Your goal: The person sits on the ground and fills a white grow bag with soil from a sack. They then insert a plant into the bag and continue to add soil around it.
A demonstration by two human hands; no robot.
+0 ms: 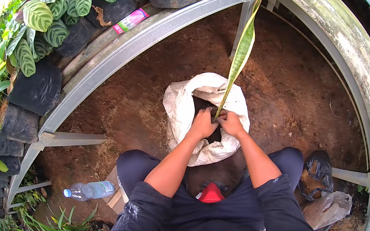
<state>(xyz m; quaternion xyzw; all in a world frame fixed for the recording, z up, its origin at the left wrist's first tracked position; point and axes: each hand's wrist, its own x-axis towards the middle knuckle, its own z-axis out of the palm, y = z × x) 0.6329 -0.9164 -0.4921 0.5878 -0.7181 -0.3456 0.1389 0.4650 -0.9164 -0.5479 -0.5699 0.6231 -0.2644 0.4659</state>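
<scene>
A white woven sack [174,105] with its rim rolled down stands on the soil between my knees, dark soil inside it. A long snake plant leaf [242,50] with yellow edges rises upright from between my hands. My left hand [204,122] is over the sack's mouth at the leaf's base, its fingertips dark with soil. From the other side my right hand [230,123] has its fingers closed around the lower end of the leaf. What lies below my fingers is hidden. A red object [211,193] lies between my legs, partly covered.
Metal-framed benches curve around me, with black plastic pots [37,84] of leafy plants [38,14] at left. A pink packet [131,21] lies on the bench edge. A plastic bottle [89,190] lies at my left; a black bag of soil [316,174] and a clear plastic bag [329,208] are at my right.
</scene>
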